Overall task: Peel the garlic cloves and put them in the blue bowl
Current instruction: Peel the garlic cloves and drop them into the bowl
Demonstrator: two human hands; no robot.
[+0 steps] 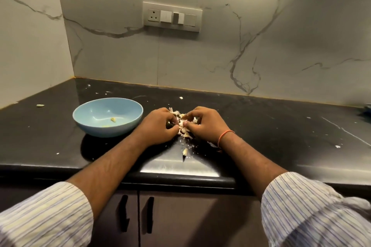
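Far out at nine o'clock on the black counter [40, 138] lies a single pale clove [40, 105], well apart from everything else. Nearer the middle sits the blue bowl [107, 116], upright, with one small peeled clove [113, 119] resting on its floor toward five o'clock and a yellowish speck near its front wall.

Just beside the bowl, at its three o'clock, the left hand [159, 126] rests knuckles up on the counter, fingers curled in and pinching into the pile of garlic [183, 124]. The pile of cloves and papery skins lies between the two hands, touching both. Which clove each hand has hold of I cannot tell; the skins hide it.

At the pile's three o'clock the right hand [204, 124] mirrors the left, its thumb and fingertips curled down and gripping the same garlic. An orange thread [224, 136] circles that wrist. Both striped sleeves are rolled back.

A loose scrap of skin [184, 151] lies at six o'clock from the pile, toward the counter's edge, and white flakes are scattered across the counter out to three o'clock.

On the marble wall at twelve o'clock sits a switch plate [172, 16].
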